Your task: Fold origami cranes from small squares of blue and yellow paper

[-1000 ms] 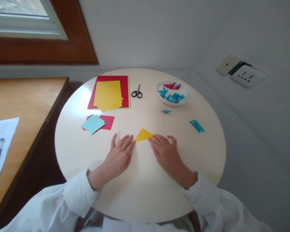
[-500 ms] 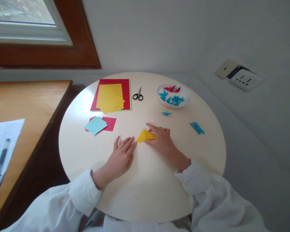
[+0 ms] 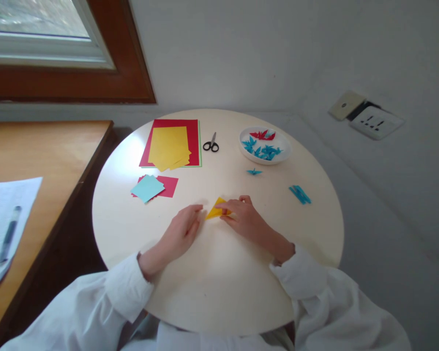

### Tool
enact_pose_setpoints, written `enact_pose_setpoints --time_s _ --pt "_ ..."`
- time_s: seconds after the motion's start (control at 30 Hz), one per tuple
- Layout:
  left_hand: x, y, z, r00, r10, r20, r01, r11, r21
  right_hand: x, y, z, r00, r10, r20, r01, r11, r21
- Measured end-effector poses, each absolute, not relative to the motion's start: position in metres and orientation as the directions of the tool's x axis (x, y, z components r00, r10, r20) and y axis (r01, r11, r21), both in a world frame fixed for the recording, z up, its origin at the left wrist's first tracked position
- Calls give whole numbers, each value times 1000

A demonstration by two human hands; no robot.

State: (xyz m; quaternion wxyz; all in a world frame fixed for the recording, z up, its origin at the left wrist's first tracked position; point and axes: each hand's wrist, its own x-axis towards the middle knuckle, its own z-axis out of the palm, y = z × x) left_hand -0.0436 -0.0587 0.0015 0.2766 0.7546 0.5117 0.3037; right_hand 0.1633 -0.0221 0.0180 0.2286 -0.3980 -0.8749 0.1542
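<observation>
A folded piece of yellow paper [image 3: 214, 211] with a pointed left end is at the middle of the round white table [image 3: 219, 292]. My right hand [image 3: 243, 214] pinches its right side between thumb and fingers, which cover part of it. Just left of the paper is my left hand [image 3: 181, 231], holding nothing, its fingers slightly bent and thumb apart from them. A small gap separates its fingertips from the paper's tip.
Behind lie yellow sheets [image 3: 168, 144] on red sheets [image 3: 146, 151], and scissors [image 3: 212, 142]. Light blue squares [image 3: 147, 188] top a pile at left. A white dish [image 3: 283, 158] holds red and blue paper cranes; one blue crane [image 3: 254, 171] lies outside. Blue strips [image 3: 300, 194] rest at right.
My left fingers have come off the paper's left tip and drawn back slightly. My right fingers, formerly at its right edge, now reach further over the yellow paper.
</observation>
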Motion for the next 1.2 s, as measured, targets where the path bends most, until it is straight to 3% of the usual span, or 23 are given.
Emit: enact_pose_setpoints --time_s 0.07,0.17,0.27,0.4,0.47,0.63,0.8,1.07,1.2 --pt "-41 -49 12 235 968 85 454 -187 871 165 -24 19 -626 703 339 573 709 -412" --pt "-33 -32 27 349 937 -29 219 -51 974 166 -28 25 -639 642 423 516 766 -383" --pt "-27 -16 36 415 907 -77 222 -19 975 167 -31 32 -638 609 471 494 793 -356" --pt "-25 -3 36 466 885 5 300 -164 940 170 -29 35 -603 588 539 509 804 -309" --pt "-27 -1 32 446 895 20 275 -159 948 172 -27 33 -545 605 580 544 782 -304" --pt "-28 -3 25 378 924 -64 169 -1 986 174 -21 22 -368 712 598 599 673 -433" --pt "-27 -3 25 370 928 -46 127 -1 992 174 -15 7 -294 810 507 467 584 -664" --pt "-35 -4 29 326 942 -75 186 14 982 176 -12 -4 -211 867 451 449 496 -744" --pt "-36 -7 28 395 918 42 200 -130 971 175 -13 -1 -189 889 418 447 457 -769"
